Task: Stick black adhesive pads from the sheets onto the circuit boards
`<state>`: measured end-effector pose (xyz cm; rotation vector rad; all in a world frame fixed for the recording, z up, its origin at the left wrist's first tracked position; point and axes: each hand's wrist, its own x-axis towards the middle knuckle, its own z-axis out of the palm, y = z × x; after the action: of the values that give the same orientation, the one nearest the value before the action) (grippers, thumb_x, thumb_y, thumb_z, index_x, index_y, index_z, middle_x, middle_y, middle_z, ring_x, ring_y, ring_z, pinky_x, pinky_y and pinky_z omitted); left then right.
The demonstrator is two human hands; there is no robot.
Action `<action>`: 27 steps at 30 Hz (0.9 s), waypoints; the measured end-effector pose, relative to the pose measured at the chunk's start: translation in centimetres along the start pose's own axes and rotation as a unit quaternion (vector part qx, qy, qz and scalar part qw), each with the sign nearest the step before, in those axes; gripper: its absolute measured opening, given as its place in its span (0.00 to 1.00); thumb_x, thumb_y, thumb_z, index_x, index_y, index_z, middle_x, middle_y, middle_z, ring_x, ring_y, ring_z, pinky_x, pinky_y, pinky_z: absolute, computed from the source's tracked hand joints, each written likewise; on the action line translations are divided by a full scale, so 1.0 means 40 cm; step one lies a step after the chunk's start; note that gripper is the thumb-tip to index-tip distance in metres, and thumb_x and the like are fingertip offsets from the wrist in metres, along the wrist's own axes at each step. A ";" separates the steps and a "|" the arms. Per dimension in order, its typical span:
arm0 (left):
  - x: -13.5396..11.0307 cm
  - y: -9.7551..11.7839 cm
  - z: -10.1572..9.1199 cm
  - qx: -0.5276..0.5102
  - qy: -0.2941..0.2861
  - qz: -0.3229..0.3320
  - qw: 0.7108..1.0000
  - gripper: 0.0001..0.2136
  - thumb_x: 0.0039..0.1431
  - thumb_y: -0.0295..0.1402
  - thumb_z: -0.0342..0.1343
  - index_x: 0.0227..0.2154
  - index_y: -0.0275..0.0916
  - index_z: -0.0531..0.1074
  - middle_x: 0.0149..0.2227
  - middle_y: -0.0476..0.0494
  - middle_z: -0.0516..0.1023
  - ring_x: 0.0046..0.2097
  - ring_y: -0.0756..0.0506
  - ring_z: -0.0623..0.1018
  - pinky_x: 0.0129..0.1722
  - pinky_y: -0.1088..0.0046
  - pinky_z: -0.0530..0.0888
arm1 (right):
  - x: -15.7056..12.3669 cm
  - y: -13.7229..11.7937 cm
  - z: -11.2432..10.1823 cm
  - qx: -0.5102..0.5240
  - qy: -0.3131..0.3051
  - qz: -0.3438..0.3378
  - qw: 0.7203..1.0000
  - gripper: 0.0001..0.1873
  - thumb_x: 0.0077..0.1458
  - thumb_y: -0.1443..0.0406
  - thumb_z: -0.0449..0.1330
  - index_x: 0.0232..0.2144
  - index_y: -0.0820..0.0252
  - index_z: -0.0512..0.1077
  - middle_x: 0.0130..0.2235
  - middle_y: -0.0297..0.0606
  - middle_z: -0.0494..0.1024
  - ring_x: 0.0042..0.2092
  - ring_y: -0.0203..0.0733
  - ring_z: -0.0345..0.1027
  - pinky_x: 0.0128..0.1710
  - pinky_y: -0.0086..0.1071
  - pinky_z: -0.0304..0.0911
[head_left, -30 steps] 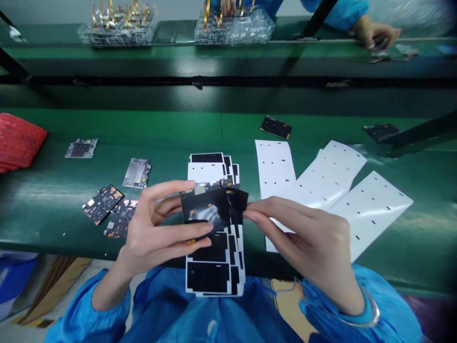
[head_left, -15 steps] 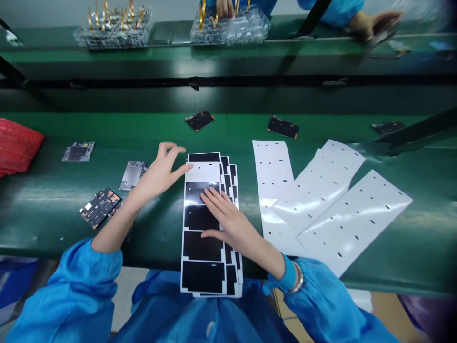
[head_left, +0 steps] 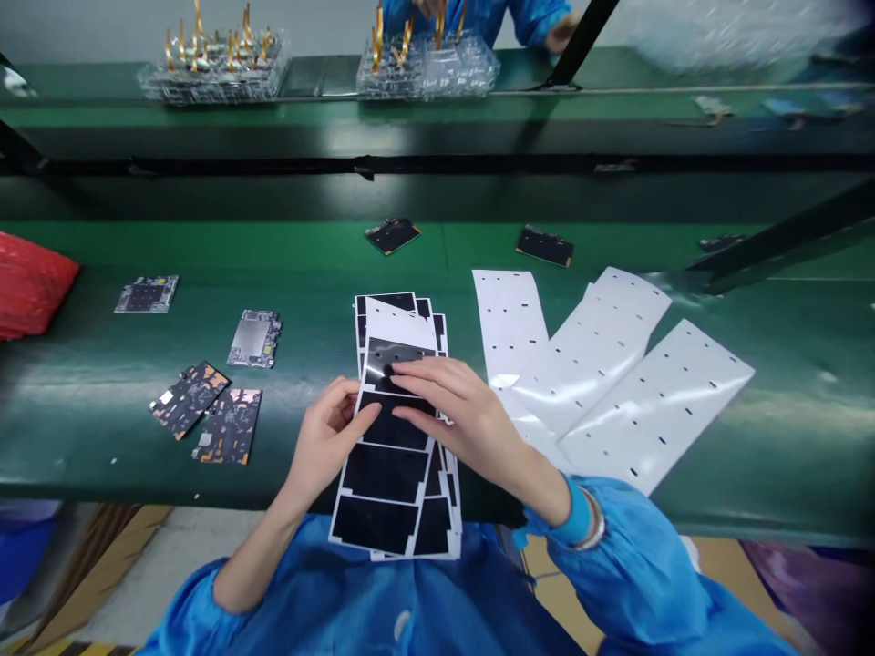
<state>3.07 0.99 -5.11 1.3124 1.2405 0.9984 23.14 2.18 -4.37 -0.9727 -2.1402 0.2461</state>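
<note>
A sheet of black rectangular stickers [head_left: 386, 472] on white backing lies slightly turned on top of a stack of similar sheets [head_left: 437, 528] at the bench's front edge. The white upper strip of this sheet is bare of stickers. My left hand [head_left: 328, 437] is closed on the sheet's left edge, thumb on top and fingertips curled at the border, partly hidden. Over the sheet's right side, my right hand [head_left: 465, 410] rests with its fingers stretched across the upper black stickers and its thumb apart below them.
White peeled backing sheets [head_left: 588, 355] fan out at right. Several circuit boards [head_left: 254, 337] lie at left, near a red bag [head_left: 31, 287]. Black-covered boards [head_left: 545, 246] sit on the green strip behind. Across the divider, a co-worker's hand [head_left: 561, 35] shows near clear trays [head_left: 427, 73].
My left hand has come down from the stack's upper left to grip the top sheet's edge. That sheet has turned slightly. My right hand has shifted a little right, its fingers more bent.
</note>
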 end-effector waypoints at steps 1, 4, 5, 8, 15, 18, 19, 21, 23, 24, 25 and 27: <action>-0.006 0.005 0.005 0.010 0.001 0.020 1.000 0.05 0.59 0.36 0.62 0.35 0.40 0.77 0.31 0.51 0.70 0.33 0.51 0.74 0.34 0.76 0.73 | 0.014 -0.001 -0.010 -0.011 0.008 -0.021 1.000 0.10 0.64 0.64 0.60 0.45 0.63 0.76 0.45 0.44 0.84 0.48 0.45 0.79 0.50 0.45 0.76; -0.017 0.020 0.014 0.070 0.005 0.076 0.995 0.03 0.61 0.33 0.60 0.35 0.41 0.77 0.29 0.52 0.66 0.30 0.52 0.71 0.30 0.78 0.69 | 0.040 -0.004 -0.027 -0.041 0.008 -0.078 0.996 0.05 0.63 0.69 0.60 0.39 0.66 0.77 0.40 0.42 0.85 0.42 0.42 0.80 0.46 0.40 0.76; -0.018 0.024 0.017 0.091 0.008 0.093 0.991 0.03 0.62 0.33 0.60 0.35 0.41 0.77 0.29 0.52 0.66 0.30 0.52 0.70 0.29 0.78 0.68 | 0.044 -0.006 -0.029 -0.055 0.006 -0.091 0.994 0.05 0.63 0.70 0.60 0.37 0.66 0.77 0.39 0.41 0.85 0.41 0.41 0.80 0.45 0.38 0.76; -0.017 0.030 0.025 0.133 0.012 0.134 0.982 0.03 0.63 0.32 0.59 0.35 0.40 0.76 0.29 0.51 0.68 0.30 0.51 0.70 0.29 0.77 0.68 | 0.046 -0.013 -0.030 -0.115 0.011 -0.123 0.986 0.08 0.63 0.72 0.58 0.34 0.64 0.77 0.37 0.39 0.85 0.38 0.38 0.79 0.44 0.35 0.75; -0.009 0.028 0.038 0.135 0.016 0.169 0.976 0.01 0.63 0.30 0.59 0.35 0.41 0.75 0.29 0.52 0.68 0.29 0.52 0.70 0.29 0.77 0.69 | 0.031 -0.014 -0.029 -0.124 0.022 -0.069 0.990 0.10 0.64 0.70 0.56 0.32 0.64 0.76 0.33 0.38 0.84 0.36 0.37 0.77 0.39 0.32 0.76; -0.007 0.032 0.042 0.139 0.016 0.169 0.976 0.01 0.63 0.30 0.59 0.35 0.41 0.76 0.29 0.52 0.69 0.30 0.52 0.71 0.29 0.77 0.69 | 0.026 -0.010 -0.043 -0.092 0.010 -0.082 0.992 0.09 0.65 0.70 0.56 0.38 0.66 0.77 0.39 0.40 0.85 0.42 0.38 0.79 0.45 0.33 0.77; -0.006 0.035 0.044 0.143 0.015 0.174 0.974 0.02 0.63 0.30 0.59 0.34 0.41 0.76 0.29 0.52 0.69 0.30 0.52 0.71 0.29 0.77 0.68 | 0.025 -0.010 -0.046 -0.097 0.008 -0.093 0.991 0.09 0.65 0.71 0.56 0.38 0.67 0.77 0.40 0.41 0.85 0.42 0.39 0.79 0.47 0.33 0.77; -0.004 0.044 0.050 0.152 0.013 0.183 0.971 0.02 0.63 0.29 0.59 0.34 0.41 0.75 0.29 0.52 0.69 0.29 0.52 0.71 0.28 0.77 0.68 | 0.027 -0.014 -0.046 -0.121 0.011 -0.106 0.987 0.08 0.64 0.73 0.57 0.37 0.68 0.77 0.37 0.42 0.85 0.40 0.40 0.79 0.47 0.34 0.77; -0.004 0.052 0.055 0.158 0.015 0.184 0.970 0.02 0.63 0.29 0.59 0.34 0.41 0.75 0.28 0.53 0.69 0.29 0.52 0.70 0.28 0.78 0.68 | 0.031 -0.018 -0.039 -0.137 0.019 -0.104 0.985 0.08 0.62 0.74 0.58 0.33 0.69 0.77 0.34 0.42 0.84 0.36 0.41 0.78 0.45 0.35 0.77; -0.005 0.055 0.056 0.159 0.016 0.180 0.970 0.02 0.63 0.29 0.59 0.34 0.41 0.75 0.28 0.53 0.69 0.29 0.52 0.71 0.29 0.77 0.68 | 0.033 -0.019 -0.036 -0.136 0.022 -0.100 0.985 0.08 0.61 0.75 0.58 0.32 0.69 0.77 0.33 0.42 0.83 0.35 0.41 0.77 0.43 0.36 0.77; -0.005 0.055 0.056 0.161 0.014 0.174 0.971 0.02 0.63 0.29 0.58 0.34 0.41 0.75 0.29 0.53 0.69 0.29 0.52 0.71 0.29 0.77 0.68 | 0.035 -0.019 -0.034 -0.128 0.027 -0.093 0.987 0.08 0.60 0.75 0.58 0.31 0.68 0.77 0.31 0.42 0.83 0.34 0.41 0.77 0.41 0.36 0.77; -0.007 0.043 0.053 0.158 0.008 0.156 0.975 0.02 0.64 0.31 0.58 0.36 0.42 0.74 0.29 0.53 0.67 0.29 0.52 0.70 0.31 0.77 0.69 | 0.039 -0.010 -0.038 -0.085 0.039 -0.052 0.994 0.08 0.60 0.75 0.58 0.31 0.67 0.76 0.31 0.41 0.82 0.34 0.41 0.77 0.37 0.34 0.76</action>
<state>5.34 0.55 -3.67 1.7921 1.2658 1.0579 23.33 2.82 -2.27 -0.9460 -2.1580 -0.0262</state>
